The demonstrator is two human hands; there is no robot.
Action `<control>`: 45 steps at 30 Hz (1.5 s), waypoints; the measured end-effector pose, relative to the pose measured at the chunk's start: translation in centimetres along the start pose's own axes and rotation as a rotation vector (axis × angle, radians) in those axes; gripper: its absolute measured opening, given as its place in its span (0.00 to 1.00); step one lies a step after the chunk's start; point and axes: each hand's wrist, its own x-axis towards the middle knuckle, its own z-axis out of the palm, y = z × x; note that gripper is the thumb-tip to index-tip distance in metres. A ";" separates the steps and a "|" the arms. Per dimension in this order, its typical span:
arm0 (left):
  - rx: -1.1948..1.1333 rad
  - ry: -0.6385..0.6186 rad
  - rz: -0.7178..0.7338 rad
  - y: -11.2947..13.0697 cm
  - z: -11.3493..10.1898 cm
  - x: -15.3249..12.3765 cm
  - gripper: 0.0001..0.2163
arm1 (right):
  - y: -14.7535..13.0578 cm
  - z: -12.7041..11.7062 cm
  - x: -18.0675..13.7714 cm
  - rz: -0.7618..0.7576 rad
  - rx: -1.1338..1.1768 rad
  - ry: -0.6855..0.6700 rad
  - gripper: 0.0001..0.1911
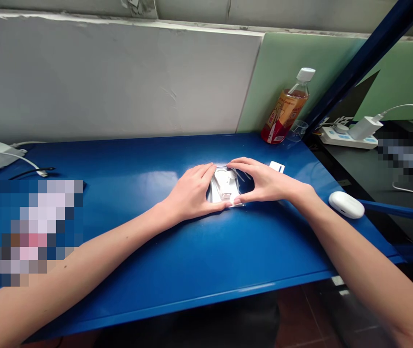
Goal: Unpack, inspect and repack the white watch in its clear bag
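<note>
A small clear plastic bag (224, 186) with a coiled white cable in it lies on the blue table, between my two hands. My left hand (193, 188) curves around its left side, thumb along the near edge and fingertips at the far left corner. From the right, my right hand (260, 181) spans the bag, forefinger at the far edge and thumb on the near edge. Thin white strands show inside my right hand's curve. Just behind that hand lies a white card-like piece (276, 167), partly hidden. What exactly the white cable belongs to is unclear.
A drink bottle (287, 108) and a clear cup (297, 130) stand at the back right. A white rounded case (346, 205) sits near the right edge. Power strips (349, 137) with cables lie at both sides. A blue post (362, 58) slants up at right.
</note>
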 end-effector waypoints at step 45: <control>-0.014 -0.038 0.142 -1.7 -0.9 0.0 0.45 | 0.5 -1.1 -0.9 0.147 -0.028 -0.078 0.56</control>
